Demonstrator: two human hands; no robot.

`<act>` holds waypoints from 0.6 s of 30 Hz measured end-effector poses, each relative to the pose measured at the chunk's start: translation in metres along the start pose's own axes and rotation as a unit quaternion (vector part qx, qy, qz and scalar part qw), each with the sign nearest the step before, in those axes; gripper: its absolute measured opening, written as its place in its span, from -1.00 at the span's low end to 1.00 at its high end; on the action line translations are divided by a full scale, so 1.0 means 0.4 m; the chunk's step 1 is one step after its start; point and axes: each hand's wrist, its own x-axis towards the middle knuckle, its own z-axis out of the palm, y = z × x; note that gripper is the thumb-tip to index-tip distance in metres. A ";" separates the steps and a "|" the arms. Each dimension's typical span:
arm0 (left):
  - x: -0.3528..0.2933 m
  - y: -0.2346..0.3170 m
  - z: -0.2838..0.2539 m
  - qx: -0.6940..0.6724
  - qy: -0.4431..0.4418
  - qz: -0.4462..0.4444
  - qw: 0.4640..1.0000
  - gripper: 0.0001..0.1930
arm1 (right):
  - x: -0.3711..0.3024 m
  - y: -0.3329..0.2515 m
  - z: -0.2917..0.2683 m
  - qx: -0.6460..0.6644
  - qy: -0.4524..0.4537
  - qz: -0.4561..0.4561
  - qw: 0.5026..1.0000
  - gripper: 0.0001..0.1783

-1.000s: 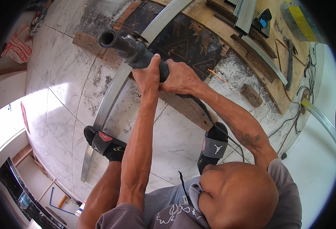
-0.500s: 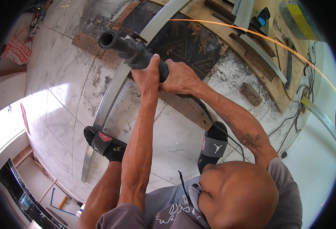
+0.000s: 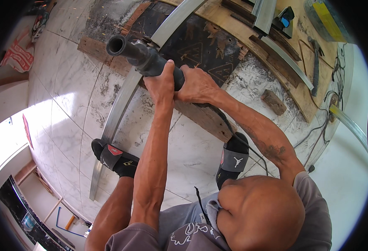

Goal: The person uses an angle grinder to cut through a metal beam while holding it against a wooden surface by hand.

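Note:
Both of my hands are wrapped around the body of a dark angle grinder [image 3: 149,59]. My left hand [image 3: 159,85] grips it with the thumb lying along the top. Beside it, on the right, my right hand [image 3: 198,85] closes around the rear of the body. The grinder's disc, mostly hidden behind its head, meets a long silvery metal bar [image 3: 123,98]. Small sparks show at the upper left. Under the bar lies a worn wooden plank [image 3: 205,121]. My left foot, in a black slide sandal [image 3: 113,157], rests on the bar's near end.
A black printed board [image 3: 188,46] lies beyond the bar. At the upper right, a plywood sheet [image 3: 303,98] carries metal lengths and a hammer [image 3: 316,62]. A wood block [image 3: 274,103] sits on the dusty tiles. The grinder's cable [image 3: 257,155] runs past my right foot.
A long orange spark streak crossing to the right is gone; short sparks now show at the upper left and by my right hand. My hands and the grinder have barely moved.

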 end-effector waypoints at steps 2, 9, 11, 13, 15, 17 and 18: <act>0.000 0.001 0.000 0.002 0.004 0.003 1.000 -0.61 | -0.001 -0.001 0.000 0.000 0.002 0.000 1.000 -0.20; -0.002 -0.007 0.002 0.014 0.008 0.007 1.000 -0.61 | -0.007 0.003 -0.005 0.003 -0.002 -0.007 1.000 -0.22; 0.002 -0.010 0.001 0.016 0.006 0.016 1.000 -0.60 | -0.011 -0.002 -0.005 -0.003 0.008 -0.019 1.000 -0.24; 0.005 -0.008 0.003 0.003 0.009 0.022 1.000 -0.60 | -0.017 -0.011 -0.021 0.000 0.009 -0.018 1.000 -0.25; 0.014 0.005 0.002 0.005 0.006 0.023 1.000 -0.62 | -0.022 -0.024 -0.033 0.004 0.011 -0.020 1.000 -0.27; 0.017 0.016 0.004 0.009 0.004 0.026 1.000 -0.65 | -0.020 -0.025 -0.034 0.002 0.020 -0.031 0.999 -0.28; 0.016 0.021 0.005 0.005 0.004 0.024 1.000 -0.65 | -0.015 -0.020 -0.030 0.004 0.022 -0.033 0.999 -0.28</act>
